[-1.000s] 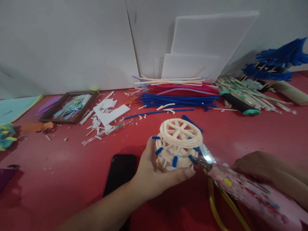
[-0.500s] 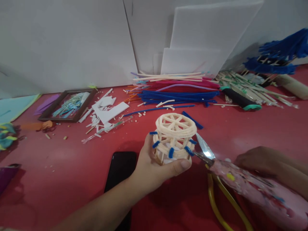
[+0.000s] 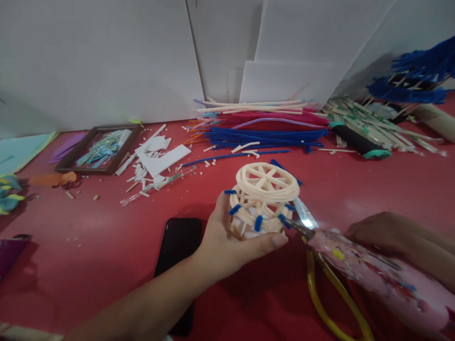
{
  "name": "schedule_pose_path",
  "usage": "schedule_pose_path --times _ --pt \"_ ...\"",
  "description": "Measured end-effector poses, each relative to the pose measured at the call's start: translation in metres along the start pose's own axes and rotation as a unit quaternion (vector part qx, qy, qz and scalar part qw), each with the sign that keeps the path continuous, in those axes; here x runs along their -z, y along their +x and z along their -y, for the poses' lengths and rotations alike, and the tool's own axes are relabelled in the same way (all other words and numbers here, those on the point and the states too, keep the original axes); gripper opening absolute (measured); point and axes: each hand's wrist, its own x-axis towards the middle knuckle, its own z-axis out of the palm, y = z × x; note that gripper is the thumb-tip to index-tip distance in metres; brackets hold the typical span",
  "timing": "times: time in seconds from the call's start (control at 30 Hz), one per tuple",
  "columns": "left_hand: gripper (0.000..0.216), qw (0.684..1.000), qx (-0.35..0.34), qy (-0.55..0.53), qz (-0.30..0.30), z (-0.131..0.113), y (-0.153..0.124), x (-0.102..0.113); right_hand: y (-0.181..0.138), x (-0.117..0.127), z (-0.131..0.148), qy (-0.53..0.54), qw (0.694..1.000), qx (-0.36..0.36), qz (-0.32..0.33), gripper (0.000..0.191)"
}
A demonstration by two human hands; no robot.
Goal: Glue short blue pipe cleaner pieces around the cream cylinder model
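Observation:
My left hand (image 3: 227, 244) grips a small cream wheel-shaped cage (image 3: 265, 199) made of pipe cleaners and sticks, with short blue pipe-cleaner bits on its rim. My right hand (image 3: 401, 237) holds a pink glue gun (image 3: 377, 277) whose metal nozzle touches the cage's lower right edge. The hand is partly hidden behind the gun body. A yellow-handled tool (image 3: 327, 303) lies on the red table (image 3: 88, 255) under the gun.
A black phone (image 3: 179, 255) lies beside my left forearm. Behind are piles of blue, pink and cream pipe cleaners (image 3: 263, 130), white foam boards (image 3: 291, 71), foam scraps (image 3: 156, 158), a framed picture (image 3: 101, 149), a black-and-teal roll (image 3: 355, 142) and blue fringed pieces (image 3: 415, 76).
The view shifted slightly; my left hand with the cage and the glue gun nozzle stay together, barely moving against the table.

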Motion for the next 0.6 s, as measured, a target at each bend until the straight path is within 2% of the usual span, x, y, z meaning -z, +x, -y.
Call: schedule_pose_path --times 0.2,0.3,0.43,0.6 --pt "0.061 1.000 0.014 0.000 0.004 -0.0036 -0.0014 -0.0022 -0.0011 0.0021 0.0013 0.000 1.000 -0.030 0.008 0.021" --pt "0.064 1.000 0.011 0.000 0.004 -0.0021 -0.0010 -0.0018 -0.0024 0.0020 -0.0011 0.013 1.000 -0.016 0.008 0.025" --pt "0.065 1.000 0.018 0.004 0.006 -0.0002 -0.0007 -0.0006 -0.0010 -0.0008 0.0001 0.013 1.000 0.018 -0.009 0.021" --pt "0.065 1.000 0.020 0.007 0.002 -0.0028 -0.0017 -0.0015 0.0024 -0.0011 0.0077 -0.011 1.000 -0.009 -0.002 0.019"
